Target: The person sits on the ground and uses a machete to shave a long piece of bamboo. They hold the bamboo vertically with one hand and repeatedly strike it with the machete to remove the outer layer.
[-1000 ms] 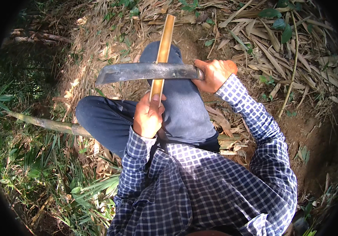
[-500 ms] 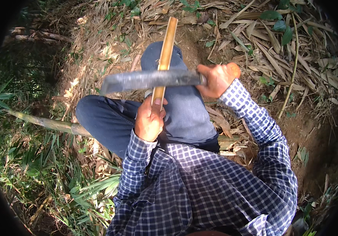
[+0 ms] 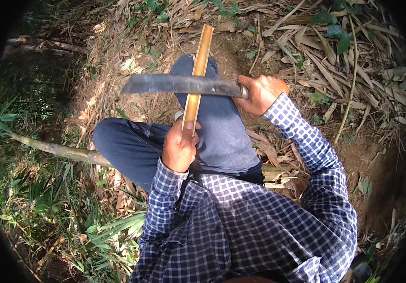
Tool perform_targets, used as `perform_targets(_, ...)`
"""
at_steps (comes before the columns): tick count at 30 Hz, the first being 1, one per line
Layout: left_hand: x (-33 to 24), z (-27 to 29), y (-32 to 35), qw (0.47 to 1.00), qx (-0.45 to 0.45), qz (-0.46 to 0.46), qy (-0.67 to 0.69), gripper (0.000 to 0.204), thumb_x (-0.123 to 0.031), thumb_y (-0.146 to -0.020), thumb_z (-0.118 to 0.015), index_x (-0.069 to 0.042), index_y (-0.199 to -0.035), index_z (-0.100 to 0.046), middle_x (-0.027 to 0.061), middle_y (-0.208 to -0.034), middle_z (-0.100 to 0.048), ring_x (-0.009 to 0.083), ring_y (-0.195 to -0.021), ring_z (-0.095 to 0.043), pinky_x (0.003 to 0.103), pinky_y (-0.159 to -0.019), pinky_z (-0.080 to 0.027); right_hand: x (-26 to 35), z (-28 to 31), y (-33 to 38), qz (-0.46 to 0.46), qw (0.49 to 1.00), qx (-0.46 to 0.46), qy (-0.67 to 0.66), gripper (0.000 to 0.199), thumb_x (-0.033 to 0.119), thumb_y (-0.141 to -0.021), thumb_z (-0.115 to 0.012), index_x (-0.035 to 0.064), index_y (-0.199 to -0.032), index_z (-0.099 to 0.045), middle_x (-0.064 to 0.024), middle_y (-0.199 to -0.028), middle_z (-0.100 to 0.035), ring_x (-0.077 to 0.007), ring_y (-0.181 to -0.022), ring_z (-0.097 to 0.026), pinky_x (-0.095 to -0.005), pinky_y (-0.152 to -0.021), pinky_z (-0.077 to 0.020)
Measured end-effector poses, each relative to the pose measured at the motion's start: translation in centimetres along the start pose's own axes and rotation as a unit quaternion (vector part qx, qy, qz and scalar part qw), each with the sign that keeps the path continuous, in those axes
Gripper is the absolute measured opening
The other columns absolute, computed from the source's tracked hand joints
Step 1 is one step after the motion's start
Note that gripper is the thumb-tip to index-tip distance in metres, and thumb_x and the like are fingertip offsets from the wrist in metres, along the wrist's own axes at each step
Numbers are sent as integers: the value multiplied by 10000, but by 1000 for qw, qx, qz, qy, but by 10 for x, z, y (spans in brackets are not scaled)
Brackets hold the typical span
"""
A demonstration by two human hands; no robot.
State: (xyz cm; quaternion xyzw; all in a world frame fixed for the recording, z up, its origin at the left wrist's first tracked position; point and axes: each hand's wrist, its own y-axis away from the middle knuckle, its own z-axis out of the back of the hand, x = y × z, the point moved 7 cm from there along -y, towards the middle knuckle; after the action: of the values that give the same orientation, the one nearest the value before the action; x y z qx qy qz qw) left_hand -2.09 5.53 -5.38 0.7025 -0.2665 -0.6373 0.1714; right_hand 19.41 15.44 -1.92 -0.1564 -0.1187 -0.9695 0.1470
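Left hand [image 3: 179, 148] gripping bamboo strip [image 3: 196, 75] pointing twelve o'clock; right hand [image 3: 261, 93] closed on knife [image 3: 184, 85] handle; best shaved shallow, away from fingers.

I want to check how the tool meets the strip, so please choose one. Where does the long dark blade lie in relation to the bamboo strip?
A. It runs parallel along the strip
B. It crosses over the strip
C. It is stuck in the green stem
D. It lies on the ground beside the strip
B: the blade, held by the right hand, runs sideways across the bamboo strip that the left hand grips.
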Motion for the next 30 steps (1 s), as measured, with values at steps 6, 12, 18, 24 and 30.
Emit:
perform_targets(6,-2,-2,2,1000,-2,4,24,337,-323,-1051,-443,-24,-955,-563,-36,-597,-435,26,-411,-351,205,-361,-281,-22,-3,-21,-39,999,-29,6,281,296,-755,-649,122,-975,-668,-153,-620,-644,-356,-605,-670,-482,-589,-567)
perform_targets(12,4,0,5,999,19,1,35,331,-338,-1049,-448,-34,-972,-555,-41,-607,-432,19,-416,-330,199,-367,-274,-25,-11,-23,11,999,-13,-32,232,268,-769,-632,88,-914,-637,-147,-605,-639,-351,-609,-674,-480,-581,-564)
perform_targets(18,4,-2,4,999,16,-6,30,345,-350,-1049,-453,-28,-988,-561,-59,-583,-420,10,-404,-309,189,-362,-253,-20,-6,-21,-8,999,-40,-13,249,279,-762,-635,78,-907,-654,-151,-585,-630,-353,-579,-663,-496,-576,-562)
perform_targets(24,0,-2,8,999,17,2,32,339,-338,-1053,-441,-27,-991,-559,-39,-628,-440,14,-424,-317,200,-373,-260,-45,-8,-43,-36,997,-63,-30,263,270,-771,-648,59,-923,-683,-165,-582,-640,-346,-544,-663,-476,-557,-559)
perform_targets(30,4,0,12,998,13,20,61,339,-350,-1045,-463,-28,-1005,-559,-40,-641,-448,12,-443,-330,194,-389,-269,-40,-15,-45,-10,1000,24,4,277,265,-800,-622,77,-997,-675,-145,-622,-659,-323,-543,-657,-452,-581,-581)
